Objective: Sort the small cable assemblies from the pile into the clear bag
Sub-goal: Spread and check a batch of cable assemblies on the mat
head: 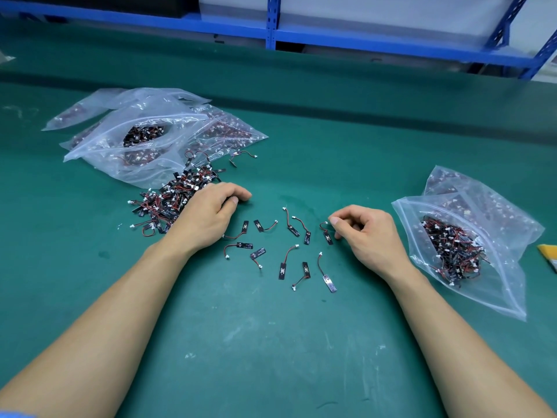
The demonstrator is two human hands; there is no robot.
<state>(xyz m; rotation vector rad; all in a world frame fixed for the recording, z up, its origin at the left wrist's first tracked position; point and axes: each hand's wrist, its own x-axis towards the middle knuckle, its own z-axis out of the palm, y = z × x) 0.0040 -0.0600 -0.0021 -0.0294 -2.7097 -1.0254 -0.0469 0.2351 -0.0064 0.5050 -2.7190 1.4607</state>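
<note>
The pile (pixel 168 197) of cable assemblies, black strips with red-and-black wires ending in white plugs, lies heaped on the tabletop (pixel 271 342) to my left. About a dozen loose ones (pixel 283 267) lie flat before me, and one assembly (pixel 328 238) is pinched in my right fingers (pixel 334 220). The clear bag (pixel 494 297) lies open to my right, part-filled with more.

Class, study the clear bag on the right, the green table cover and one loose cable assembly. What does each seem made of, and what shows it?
Clear bag: probably thin glossy plastic film; it is see-through, creased and catches glare. Table cover: a matte green mat, perhaps rubber or vinyl; scuffed and dull. Cable assembly: red wire that looks plastic-coated, a white plastic-looking plug, and a flat black strip of unclear material.
</note>
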